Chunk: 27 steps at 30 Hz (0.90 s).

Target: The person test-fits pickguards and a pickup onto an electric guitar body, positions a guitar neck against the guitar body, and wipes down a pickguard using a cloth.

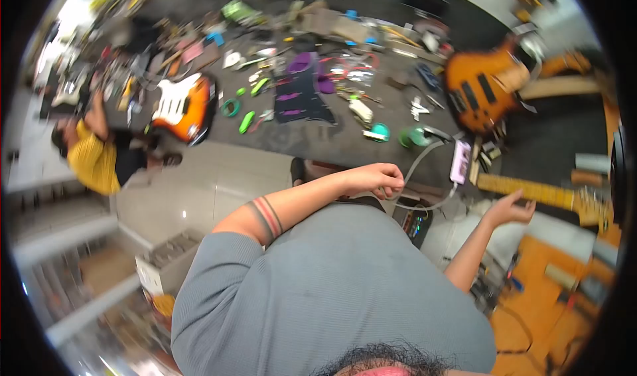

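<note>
My left hand [377, 179] is in front of my body, past the bench's front edge, its fingers curled and closed. A pale cable [419, 162] runs by its fingertips; I cannot tell whether they grip it. Out to the right, my right hand [509, 211] is open with the fingers loosely apart, just in front of a guitar neck [524, 187] with a light wooden fretboard. Nothing shows in that hand. Between the two hands, a pinkish-white power strip [460, 162] hangs near the bench corner, joined to a pale cord.
A sunburst bass body [481, 87] lies at the right, a sunburst guitar body [184, 107] at the left. A dark pickguard-shaped sheet [302, 97] with purple pieces sits mid-bench among scattered tools. A person in yellow [96, 157] is at the far left. An open carton [169, 260] stands behind my left arm.
</note>
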Each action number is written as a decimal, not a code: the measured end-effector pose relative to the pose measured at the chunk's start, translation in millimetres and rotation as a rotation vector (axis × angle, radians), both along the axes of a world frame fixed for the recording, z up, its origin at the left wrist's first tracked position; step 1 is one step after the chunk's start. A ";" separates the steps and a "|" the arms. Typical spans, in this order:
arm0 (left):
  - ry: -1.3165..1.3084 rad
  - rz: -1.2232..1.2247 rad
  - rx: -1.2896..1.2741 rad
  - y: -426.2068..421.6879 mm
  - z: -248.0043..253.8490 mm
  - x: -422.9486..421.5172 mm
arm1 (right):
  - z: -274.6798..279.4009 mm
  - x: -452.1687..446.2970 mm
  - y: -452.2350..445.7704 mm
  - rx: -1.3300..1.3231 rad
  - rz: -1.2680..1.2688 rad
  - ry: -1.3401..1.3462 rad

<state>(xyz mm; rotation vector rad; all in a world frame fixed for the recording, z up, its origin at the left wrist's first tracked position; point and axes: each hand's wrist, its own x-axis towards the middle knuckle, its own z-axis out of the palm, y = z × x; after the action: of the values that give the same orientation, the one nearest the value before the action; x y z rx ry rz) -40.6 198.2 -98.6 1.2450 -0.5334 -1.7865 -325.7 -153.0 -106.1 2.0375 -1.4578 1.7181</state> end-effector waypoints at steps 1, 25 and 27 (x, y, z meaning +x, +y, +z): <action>-0.020 0.028 -0.009 10.5 -3.6 5.2 | -1.7 12.8 28.1 0.003 0.012 0.125; -0.420 1.016 0.210 496.9 -72.5 173.2 | -59.2 495.9 628.0 0.519 1.821 0.945; -0.534 1.058 0.215 543.4 -68.3 204.9 | -71.2 558.4 676.2 0.311 1.817 1.003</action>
<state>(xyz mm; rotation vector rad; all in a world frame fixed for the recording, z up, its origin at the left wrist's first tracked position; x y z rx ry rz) 164.3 741.6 -166.9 1.7147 0.0818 -0.6257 232.7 523.2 -177.4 3.6272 0.8271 -0.0739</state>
